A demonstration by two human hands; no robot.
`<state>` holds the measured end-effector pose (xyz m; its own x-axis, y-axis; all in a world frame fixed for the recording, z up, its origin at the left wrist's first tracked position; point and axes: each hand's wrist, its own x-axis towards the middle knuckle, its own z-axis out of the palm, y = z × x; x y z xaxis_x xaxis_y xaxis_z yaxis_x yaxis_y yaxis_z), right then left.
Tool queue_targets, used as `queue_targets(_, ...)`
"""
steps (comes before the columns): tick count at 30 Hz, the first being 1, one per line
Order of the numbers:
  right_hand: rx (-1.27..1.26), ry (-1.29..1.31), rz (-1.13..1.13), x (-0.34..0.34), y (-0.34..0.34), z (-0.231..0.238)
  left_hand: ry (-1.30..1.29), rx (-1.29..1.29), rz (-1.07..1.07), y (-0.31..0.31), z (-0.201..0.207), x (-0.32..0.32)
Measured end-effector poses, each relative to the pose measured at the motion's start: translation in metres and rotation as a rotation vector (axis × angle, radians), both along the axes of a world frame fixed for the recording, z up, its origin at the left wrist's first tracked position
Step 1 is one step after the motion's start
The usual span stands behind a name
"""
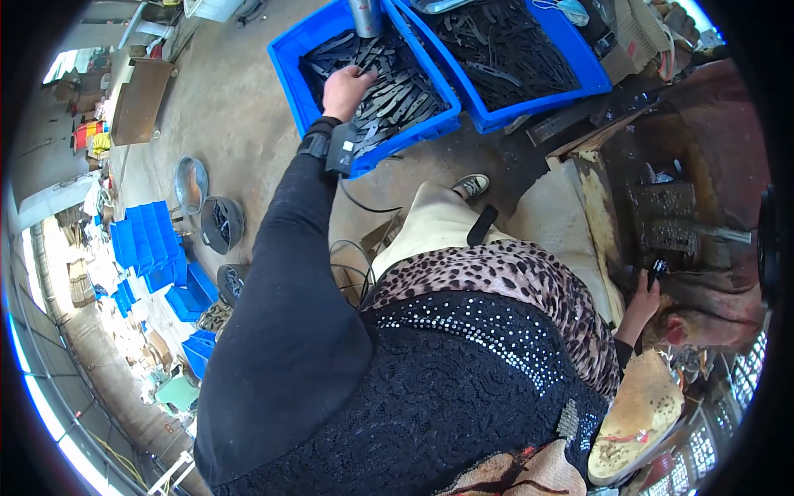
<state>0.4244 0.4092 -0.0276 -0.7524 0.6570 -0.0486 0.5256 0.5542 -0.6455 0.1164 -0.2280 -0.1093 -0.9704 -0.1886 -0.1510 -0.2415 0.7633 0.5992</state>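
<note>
My left hand (346, 93) reaches over a blue crate (291, 93) filled with thin, dark, flat metal strips (399, 103). Its fingers are curled together just above the strips; whether a strip is between them is hard to see. A silver cylinder (365, 16) stands at the crate's far side. Far to the right, my right hand (641, 307) is closed around a small dark piece with shiny spots (657, 271), beside the worn metal bed of a machine (670, 219). Only part of that hand shows.
A second blue crate (595, 87) of dark strips adjoins the first. At left are a round basin (222, 225), a metal tub (191, 186) and stacked blue bins (149, 240). My shoe (471, 185) rests on the concrete floor. A worn stool seat (637, 413) is at lower right.
</note>
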Motion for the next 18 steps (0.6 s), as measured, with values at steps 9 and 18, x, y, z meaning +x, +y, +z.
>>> queue_targets(9, 0.057, -0.047, -0.007, -0.006, -0.008, 0.008, -0.733, 0.301, -0.002, -0.022, -0.014, 0.061)
queue_targets(18, 0.097, -0.096, 0.002, -0.004, -0.006, 0.008, -0.393, 0.512, -0.281, -0.018, -0.049, 0.011)
